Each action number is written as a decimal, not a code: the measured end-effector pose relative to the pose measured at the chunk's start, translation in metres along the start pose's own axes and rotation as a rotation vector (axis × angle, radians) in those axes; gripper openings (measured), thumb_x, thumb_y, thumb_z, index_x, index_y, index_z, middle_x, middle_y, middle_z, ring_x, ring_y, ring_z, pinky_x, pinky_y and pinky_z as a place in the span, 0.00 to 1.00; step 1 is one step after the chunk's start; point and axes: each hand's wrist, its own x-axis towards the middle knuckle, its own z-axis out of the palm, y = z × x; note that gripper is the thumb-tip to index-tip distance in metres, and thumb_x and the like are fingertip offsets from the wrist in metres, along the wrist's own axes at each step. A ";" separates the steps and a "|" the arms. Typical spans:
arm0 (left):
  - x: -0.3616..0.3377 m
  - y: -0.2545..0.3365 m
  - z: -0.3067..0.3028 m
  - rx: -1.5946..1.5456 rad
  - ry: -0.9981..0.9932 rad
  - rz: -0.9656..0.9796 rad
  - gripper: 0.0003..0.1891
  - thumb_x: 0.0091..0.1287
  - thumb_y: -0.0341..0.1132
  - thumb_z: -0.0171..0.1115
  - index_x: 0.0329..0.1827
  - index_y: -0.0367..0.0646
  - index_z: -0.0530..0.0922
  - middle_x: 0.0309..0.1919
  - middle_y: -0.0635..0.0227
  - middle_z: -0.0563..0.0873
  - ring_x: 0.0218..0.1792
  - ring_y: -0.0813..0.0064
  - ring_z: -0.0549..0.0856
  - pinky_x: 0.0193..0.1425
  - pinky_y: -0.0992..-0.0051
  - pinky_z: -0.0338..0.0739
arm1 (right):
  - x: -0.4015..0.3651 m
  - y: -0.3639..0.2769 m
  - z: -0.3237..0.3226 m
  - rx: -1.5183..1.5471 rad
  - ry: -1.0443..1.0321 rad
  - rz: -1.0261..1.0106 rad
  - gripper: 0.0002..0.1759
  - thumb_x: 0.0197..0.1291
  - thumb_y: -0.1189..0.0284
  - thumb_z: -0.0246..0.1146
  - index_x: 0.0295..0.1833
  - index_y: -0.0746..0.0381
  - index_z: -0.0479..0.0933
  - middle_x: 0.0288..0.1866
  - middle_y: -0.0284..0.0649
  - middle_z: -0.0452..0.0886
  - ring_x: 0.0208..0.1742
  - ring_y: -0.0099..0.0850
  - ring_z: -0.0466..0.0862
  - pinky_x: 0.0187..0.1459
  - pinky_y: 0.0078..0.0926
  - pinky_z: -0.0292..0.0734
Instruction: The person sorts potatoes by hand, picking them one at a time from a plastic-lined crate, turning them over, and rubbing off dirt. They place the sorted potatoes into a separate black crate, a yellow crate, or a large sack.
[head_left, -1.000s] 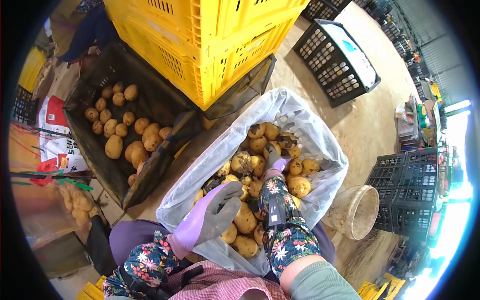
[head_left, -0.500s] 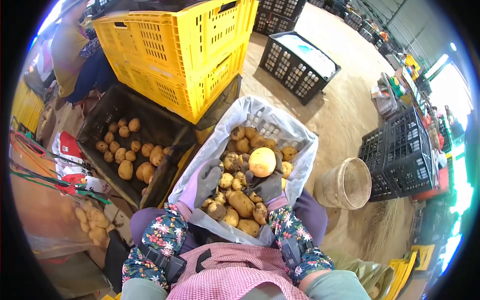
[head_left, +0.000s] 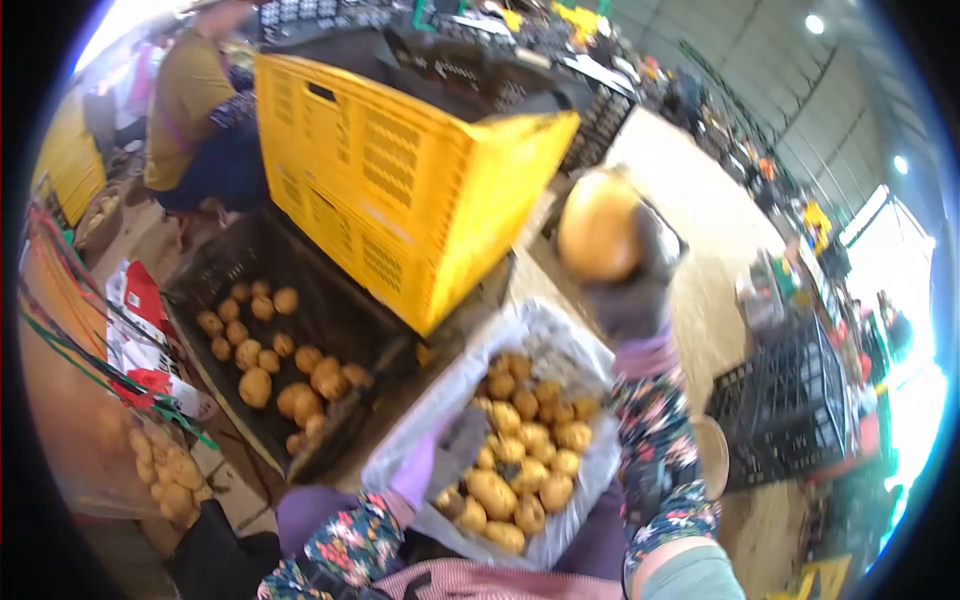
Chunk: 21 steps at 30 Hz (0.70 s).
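Note:
My right hand (head_left: 635,295), in a dark glove, is raised high and grips a large yellow-brown potato (head_left: 598,228) close to the camera. Below it stands a crate lined with whitish plastic (head_left: 592,505), holding many potatoes (head_left: 492,490), some with dirt on them. My left hand (head_left: 458,452), in a grey glove, is over the left side of this crate, at the potatoes. Blur hides its fingers, so I cannot see whether it holds anything.
A black-lined crate (head_left: 205,285) with several potatoes stands to the left. Behind it are stacked yellow crates (head_left: 400,170). To the right are black crates (head_left: 785,405) and a partly hidden bucket (head_left: 712,455). A person (head_left: 190,110) sits at the upper left.
My right hand has lifted the large potato up and away from the lined crate, toward the camera. My left hand stays at the crate's left side. The view has tilted upward.

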 end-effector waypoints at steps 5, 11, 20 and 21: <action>0.015 -0.018 -0.018 -0.459 -0.070 -0.108 0.18 0.72 0.35 0.57 0.61 0.38 0.76 0.50 0.66 0.83 0.50 0.75 0.82 0.57 0.80 0.77 | 0.215 -0.013 0.068 -0.294 0.052 -0.251 0.28 0.55 0.59 0.71 0.61 0.57 0.76 0.54 0.42 0.81 0.55 0.32 0.79 0.60 0.34 0.74; -0.010 0.151 0.050 0.306 0.029 0.354 0.22 0.66 0.21 0.59 0.64 0.36 0.71 0.56 0.64 0.80 0.56 0.73 0.79 0.59 0.77 0.75 | 0.273 0.039 0.078 -0.616 -0.166 0.211 0.34 0.52 0.57 0.74 0.60 0.63 0.71 0.50 0.45 0.79 0.46 0.35 0.82 0.48 0.35 0.79; 0.090 0.355 0.114 1.876 0.020 1.390 0.33 0.63 0.47 0.65 0.66 0.36 0.69 0.68 0.49 0.67 0.70 0.51 0.65 0.73 0.61 0.59 | 0.217 -0.019 0.035 -0.479 -0.431 0.061 0.32 0.57 0.60 0.67 0.63 0.68 0.70 0.52 0.45 0.79 0.50 0.29 0.80 0.53 0.26 0.75; 0.099 0.362 0.117 1.993 -0.027 1.306 0.31 0.65 0.47 0.65 0.65 0.37 0.69 0.69 0.49 0.66 0.71 0.52 0.64 0.74 0.61 0.58 | 0.202 -0.029 0.028 -0.642 -0.571 0.032 0.37 0.56 0.60 0.69 0.66 0.68 0.65 0.56 0.45 0.78 0.54 0.31 0.79 0.57 0.26 0.73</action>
